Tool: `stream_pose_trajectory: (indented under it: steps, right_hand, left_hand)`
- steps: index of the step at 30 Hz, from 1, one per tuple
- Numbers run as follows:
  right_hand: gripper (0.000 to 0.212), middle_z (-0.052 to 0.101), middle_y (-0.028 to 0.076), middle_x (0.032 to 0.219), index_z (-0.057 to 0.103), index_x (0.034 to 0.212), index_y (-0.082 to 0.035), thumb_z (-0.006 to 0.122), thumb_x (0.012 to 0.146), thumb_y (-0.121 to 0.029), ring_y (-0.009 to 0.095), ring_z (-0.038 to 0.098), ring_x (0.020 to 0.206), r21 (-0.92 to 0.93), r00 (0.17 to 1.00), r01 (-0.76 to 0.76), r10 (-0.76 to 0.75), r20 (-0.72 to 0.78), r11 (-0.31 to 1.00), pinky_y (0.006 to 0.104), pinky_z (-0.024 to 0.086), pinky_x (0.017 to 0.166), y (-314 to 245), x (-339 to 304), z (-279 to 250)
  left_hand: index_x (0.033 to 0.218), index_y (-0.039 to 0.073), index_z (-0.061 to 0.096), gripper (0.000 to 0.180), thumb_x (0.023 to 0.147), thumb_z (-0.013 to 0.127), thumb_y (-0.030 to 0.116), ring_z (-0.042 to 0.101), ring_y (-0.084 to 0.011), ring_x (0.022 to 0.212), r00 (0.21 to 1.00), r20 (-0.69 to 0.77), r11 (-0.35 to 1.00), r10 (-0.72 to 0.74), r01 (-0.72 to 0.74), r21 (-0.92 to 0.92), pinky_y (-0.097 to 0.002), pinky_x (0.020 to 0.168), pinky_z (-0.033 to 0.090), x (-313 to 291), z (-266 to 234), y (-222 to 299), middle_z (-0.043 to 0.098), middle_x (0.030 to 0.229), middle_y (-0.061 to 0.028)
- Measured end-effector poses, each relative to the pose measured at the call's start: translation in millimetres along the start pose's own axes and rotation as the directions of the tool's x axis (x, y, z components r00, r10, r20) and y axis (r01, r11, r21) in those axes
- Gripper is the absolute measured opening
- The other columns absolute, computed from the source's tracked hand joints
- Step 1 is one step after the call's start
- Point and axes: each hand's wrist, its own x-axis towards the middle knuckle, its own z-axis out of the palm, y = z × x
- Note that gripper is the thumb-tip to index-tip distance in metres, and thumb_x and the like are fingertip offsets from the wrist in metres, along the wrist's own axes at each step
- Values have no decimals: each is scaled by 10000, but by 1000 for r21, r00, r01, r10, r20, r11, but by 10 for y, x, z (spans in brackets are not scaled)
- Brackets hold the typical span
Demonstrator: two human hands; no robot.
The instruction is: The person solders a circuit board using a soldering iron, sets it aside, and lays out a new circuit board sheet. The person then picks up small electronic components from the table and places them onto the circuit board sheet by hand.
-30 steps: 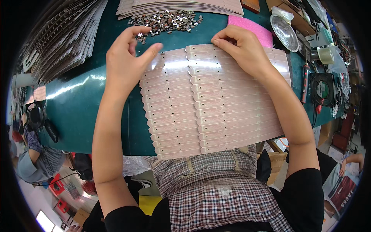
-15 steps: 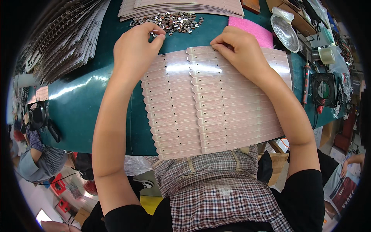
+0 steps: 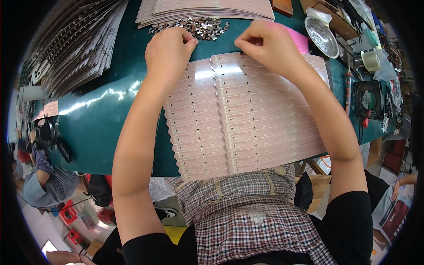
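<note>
Two pinkish panels of joined strips (image 3: 269,115) lie side by side before me, each strip marked with a small dark dot. Beyond their far edge is a loose pile of small metal pieces (image 3: 207,30). My left hand (image 3: 168,51) is closed in a pinch at the near side of this pile, just off the left panel's far corner. Whatever sits between its fingertips is too small to make out. My right hand (image 3: 269,46) also pinches, thumb against forefinger, over the far edge of the right panel. Its fingertips hide anything they grip.
A stack of similar panels (image 3: 207,8) stands at the back, and a fanned stack (image 3: 84,44) at the far left. To the right are a pink foam sheet (image 3: 299,42), a metal dish (image 3: 322,37), a tape roll (image 3: 371,61) and a small fan (image 3: 369,100).
My left hand has shifted right and slightly nearer the metal pieces' near edge. The right hand has moved a little farther away and left, lifting off the panel's edge.
</note>
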Motion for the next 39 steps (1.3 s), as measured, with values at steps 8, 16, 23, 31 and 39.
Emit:
stream_pose_trajectory:
  steps: [8,16,23,31,39]
  right_hand:
    - [200,714,146,830,740,870,-8,762,817,-199,290,687,780,-125,999,8,-2,45,992,401,537,734,50,449,426]
    - [159,738,141,856,759,903,-36,733,850,-184,283,721,836,-223,999,-26,32,23,974,396,559,771,-46,433,308]
    - [194,735,43,883,752,1024,-18,747,874,-141,110,670,811,89,985,-86,98,-139,992,261,529,756,-45,175,-3]
    - [156,729,18,954,745,1070,-23,703,940,-99,91,656,902,241,986,-136,154,-57,961,236,510,832,11,-113,-183]
    - [171,731,29,889,753,1058,-24,724,898,-79,84,673,830,348,982,-150,180,-58,926,246,536,770,-39,-325,-221]
  left_hand:
    - [876,8,731,203,838,776,202,327,-32,548,960,227,910,-164,236,-342,-252,497,265,-102,-384,-51,386,571,89]
    - [883,7,718,174,854,776,169,356,-2,551,884,408,753,-228,426,-502,-216,476,304,-503,-463,-141,362,588,118]
    - [885,-9,735,194,837,772,175,393,-45,570,901,370,781,-226,395,-484,-256,524,337,-501,-439,-81,454,589,58]
    - [915,-5,719,184,882,771,169,362,-19,591,921,371,838,-116,291,-461,-226,505,296,-483,-409,-163,395,634,97]
    - [920,-4,715,176,874,769,158,397,-46,616,946,321,906,-49,177,-383,-248,542,352,-472,-429,-136,444,664,54]
